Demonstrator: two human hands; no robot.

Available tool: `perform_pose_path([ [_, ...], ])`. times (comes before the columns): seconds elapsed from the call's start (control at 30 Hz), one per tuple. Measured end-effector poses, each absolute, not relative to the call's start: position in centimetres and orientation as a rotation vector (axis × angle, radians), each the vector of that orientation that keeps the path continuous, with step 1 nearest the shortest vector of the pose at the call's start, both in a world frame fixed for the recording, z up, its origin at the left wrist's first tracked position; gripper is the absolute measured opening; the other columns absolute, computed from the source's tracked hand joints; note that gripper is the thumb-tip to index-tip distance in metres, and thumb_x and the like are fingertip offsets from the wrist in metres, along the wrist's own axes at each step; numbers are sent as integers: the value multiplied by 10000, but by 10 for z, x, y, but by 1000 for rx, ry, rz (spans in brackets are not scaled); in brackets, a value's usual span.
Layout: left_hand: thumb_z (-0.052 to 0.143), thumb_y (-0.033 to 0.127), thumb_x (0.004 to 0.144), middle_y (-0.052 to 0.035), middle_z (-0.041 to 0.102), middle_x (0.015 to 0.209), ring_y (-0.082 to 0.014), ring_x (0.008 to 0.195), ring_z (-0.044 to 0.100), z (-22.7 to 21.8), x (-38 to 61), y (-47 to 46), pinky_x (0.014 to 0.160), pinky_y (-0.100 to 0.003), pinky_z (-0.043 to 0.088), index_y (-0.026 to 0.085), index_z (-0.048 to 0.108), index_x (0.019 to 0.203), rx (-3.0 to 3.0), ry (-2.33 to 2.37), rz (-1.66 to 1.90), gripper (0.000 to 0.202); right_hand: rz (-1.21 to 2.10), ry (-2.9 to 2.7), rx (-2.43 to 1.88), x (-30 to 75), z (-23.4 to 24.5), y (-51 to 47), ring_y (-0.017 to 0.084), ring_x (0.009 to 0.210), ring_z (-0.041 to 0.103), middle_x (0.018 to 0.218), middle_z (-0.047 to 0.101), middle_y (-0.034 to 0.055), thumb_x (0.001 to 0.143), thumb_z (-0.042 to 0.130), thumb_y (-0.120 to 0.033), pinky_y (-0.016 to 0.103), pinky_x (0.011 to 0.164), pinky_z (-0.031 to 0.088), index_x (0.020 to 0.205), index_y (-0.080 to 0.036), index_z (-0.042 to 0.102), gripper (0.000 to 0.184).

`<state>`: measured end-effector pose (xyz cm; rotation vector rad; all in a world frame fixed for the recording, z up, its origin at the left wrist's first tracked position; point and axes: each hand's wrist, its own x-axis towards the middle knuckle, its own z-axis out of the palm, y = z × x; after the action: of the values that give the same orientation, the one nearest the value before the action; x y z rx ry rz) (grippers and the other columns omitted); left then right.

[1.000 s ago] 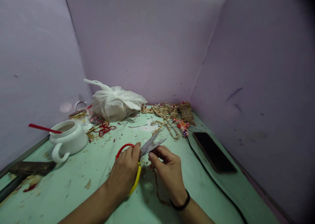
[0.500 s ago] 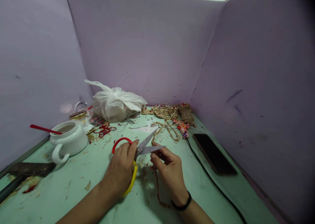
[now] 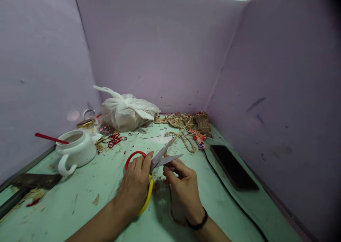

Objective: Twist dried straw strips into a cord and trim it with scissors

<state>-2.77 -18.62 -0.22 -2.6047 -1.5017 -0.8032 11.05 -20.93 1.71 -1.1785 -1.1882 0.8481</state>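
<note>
My left hand (image 3: 137, 185) is wrapped round a pair of scissors (image 3: 159, 161) with one red and one yellow handle loop. The blades are spread, pointing right, and lie about a braided tan cord (image 3: 172, 203). My right hand (image 3: 185, 188), with a black band at the wrist, pinches that cord just below the lower blade. From my fingers one end of the cord hangs down to the table. Its other part runs up behind the blades to the tan cord loops (image 3: 188, 142) on the table. My right fingertips are partly hidden.
A white pot (image 3: 77, 148) with a red stick stands left, above a hammer-like tool (image 3: 37, 180). Behind are a tied white plastic bag (image 3: 129, 112), red thread (image 3: 115, 139) and beaded braided pieces (image 3: 178, 119). A phone (image 3: 233, 167) and black cable (image 3: 226, 190) lie right. Purple walls surround the table.
The scissors and my left hand have shifted slightly right, bringing the blades further across the cord, and the gap between the blades looks a little narrower. My right hand holds nearly still.
</note>
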Motion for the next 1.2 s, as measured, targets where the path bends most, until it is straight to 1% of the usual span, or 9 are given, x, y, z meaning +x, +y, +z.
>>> perform_pose_path([
  [0.1,371,68,757,-116,489,1061,-220,968,460,0,-29,-185,829,-384,409,154,312,1252,-2671,-1529,-760,506,853,-1223,-1196,111,17,-210,122,631,485,658,526,7,686,513,-143,189,484,409,646,-155,610,105],
  [0.23,370,62,763,-117,494,1052,-225,977,460,2,-28,-184,840,-400,399,150,321,1253,-2651,-1575,-717,500,863,-1228,-1183,112,15,-211,123,633,474,664,492,7,686,515,-156,189,469,403,637,-151,567,72],
  [0.37,368,64,770,-111,497,1049,-216,971,467,2,-27,-183,834,-386,406,156,323,1253,-2695,-1584,-708,493,920,-1207,-1152,112,14,-210,115,601,434,642,452,-2,681,529,-180,193,454,410,625,-151,555,68],
  [0.57,368,67,768,-120,489,1081,-218,1003,459,1,-27,-182,849,-384,401,163,307,1262,-2708,-1566,-737,507,1112,-1141,-1042,113,15,-210,107,575,410,648,415,-13,688,534,-213,209,442,438,681,-159,571,65],
  [0.7,356,54,756,-121,501,1068,-217,987,473,3,-27,-181,835,-375,407,157,308,1259,-2707,-1556,-706,516,1022,-1177,-1062,115,13,-209,108,588,419,635,416,-11,692,539,-193,199,454,431,647,-158,589,76],
  [0.9,357,61,725,-122,535,1028,-214,941,506,6,-30,-180,801,-366,416,141,350,1222,-2784,-1566,-652,503,1064,-1123,-1020,116,11,-206,108,582,444,663,422,-9,685,578,-229,207,432,444,725,-168,650,103],
  [1.0,385,108,726,-84,571,923,-191,836,531,10,-31,-181,734,-318,429,154,456,1100,-2889,-1572,-795,383,1134,-1012,-1015,114,13,-206,106,571,462,684,456,-8,649,621,-250,222,435,456,823,-172,671,197],
  [1.1,419,197,752,-3,558,703,-132,627,510,18,-30,-182,594,-238,414,176,523,922,-2938,-1725,-1133,201,1190,-911,-1026,112,15,-207,96,549,484,687,539,-4,601,666,-241,225,468,453,930,-170,658,337],
  [1.2,464,301,753,47,495,579,-90,465,434,27,-26,-181,464,-203,359,176,498,944,-2830,-2105,-1584,231,1232,-858,-1059,108,16,-208,100,538,518,620,592,2,523,718,-193,223,504,441,822,-136,671,309],
])
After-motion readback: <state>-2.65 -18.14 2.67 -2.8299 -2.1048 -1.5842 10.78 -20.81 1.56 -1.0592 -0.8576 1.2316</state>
